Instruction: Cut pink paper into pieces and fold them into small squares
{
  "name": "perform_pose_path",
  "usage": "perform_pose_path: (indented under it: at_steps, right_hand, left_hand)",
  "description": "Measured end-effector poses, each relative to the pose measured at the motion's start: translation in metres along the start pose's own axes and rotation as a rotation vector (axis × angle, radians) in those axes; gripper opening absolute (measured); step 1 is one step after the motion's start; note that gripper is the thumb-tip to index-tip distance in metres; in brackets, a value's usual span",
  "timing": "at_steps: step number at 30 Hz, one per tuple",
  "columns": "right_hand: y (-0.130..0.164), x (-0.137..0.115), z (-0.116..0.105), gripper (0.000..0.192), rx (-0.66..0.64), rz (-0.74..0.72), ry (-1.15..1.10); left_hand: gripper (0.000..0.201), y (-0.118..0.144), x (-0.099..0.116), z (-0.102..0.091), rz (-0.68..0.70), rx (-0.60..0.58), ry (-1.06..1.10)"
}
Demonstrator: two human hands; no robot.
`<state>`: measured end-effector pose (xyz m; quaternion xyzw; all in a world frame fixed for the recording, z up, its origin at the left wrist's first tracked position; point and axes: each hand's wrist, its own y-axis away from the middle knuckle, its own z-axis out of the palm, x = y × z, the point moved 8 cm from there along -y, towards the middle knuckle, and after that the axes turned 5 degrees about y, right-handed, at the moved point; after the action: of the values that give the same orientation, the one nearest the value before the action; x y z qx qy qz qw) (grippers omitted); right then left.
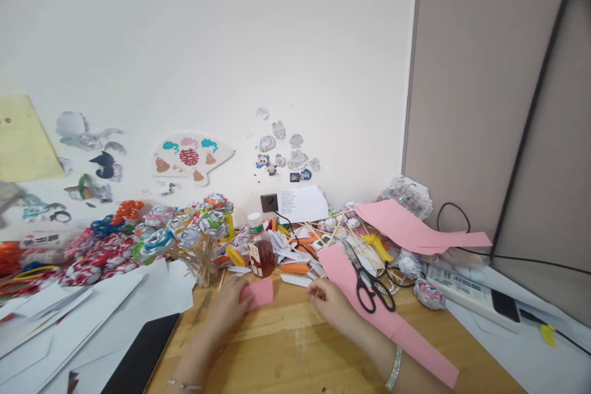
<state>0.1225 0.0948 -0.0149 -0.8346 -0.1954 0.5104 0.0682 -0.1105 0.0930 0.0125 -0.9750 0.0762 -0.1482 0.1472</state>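
My left hand (227,306) rests on the wooden desk (286,351) and presses down a small folded piece of pink paper (261,292). My right hand (329,301), wearing a silver bracelet at the wrist, lies just right of that paper with fingers loosely curled toward it, holding nothing. A long pink paper strip (392,326) runs diagonally under and beside the right forearm. Black-handled scissors (369,286) lie on that strip. A small bottle (261,252) with a white cap stands just behind the pink piece.
A bunch of paper roses on sticks (184,234) stands at the left. White sheets (92,314) and a dark tablet (143,354) cover the left desk. Paper scraps and wooden skewers (323,234) pile at the wall. More pink paper (415,228) and a power strip (466,289) sit at the right.
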Motion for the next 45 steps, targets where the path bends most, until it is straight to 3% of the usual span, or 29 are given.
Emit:
perform_pose_path:
  at_steps: [5, 10, 13, 16, 19, 32, 40, 45]
  right_hand:
    - [-0.003, -0.002, -0.003, 0.022, 0.005, -0.008, 0.032]
    - [-0.005, -0.010, -0.007, 0.022, 0.012, -0.055, 0.049]
    - [-0.007, -0.009, -0.008, 0.024, 0.018, -0.058, 0.063]
    - [-0.008, -0.009, -0.008, 0.024, 0.017, -0.067, 0.084]
    - [-0.009, -0.007, -0.006, 0.024, 0.007, -0.065, 0.107]
    - [-0.001, 0.002, 0.000, 0.025, -0.010, -0.097, 0.183]
    - [0.002, -0.004, -0.005, 0.027, -0.012, -0.118, 0.230]
    - [0.003, -0.006, -0.006, 0.027, 0.002, -0.103, 0.215]
  left_hand:
    - [0.030, -0.005, -0.021, 0.011, -0.027, 0.027, -0.048]
    - [0.034, -0.003, -0.012, 0.004, 0.055, 0.077, -0.075]
    - [0.038, 0.000, -0.004, 0.011, 0.162, -0.008, -0.019]
    - [0.043, -0.001, -0.011, 0.024, 0.124, -0.096, 0.008]
    - [0.046, -0.003, -0.017, 0.029, 0.084, -0.112, 0.032]
    - [0.037, 0.000, -0.003, 0.015, 0.072, -0.080, 0.268]
    - [0.030, 0.000, 0.000, 0.000, 0.027, 0.078, 0.189]
    - [0.025, 0.004, -0.003, -0.012, -0.070, 0.206, 0.267]
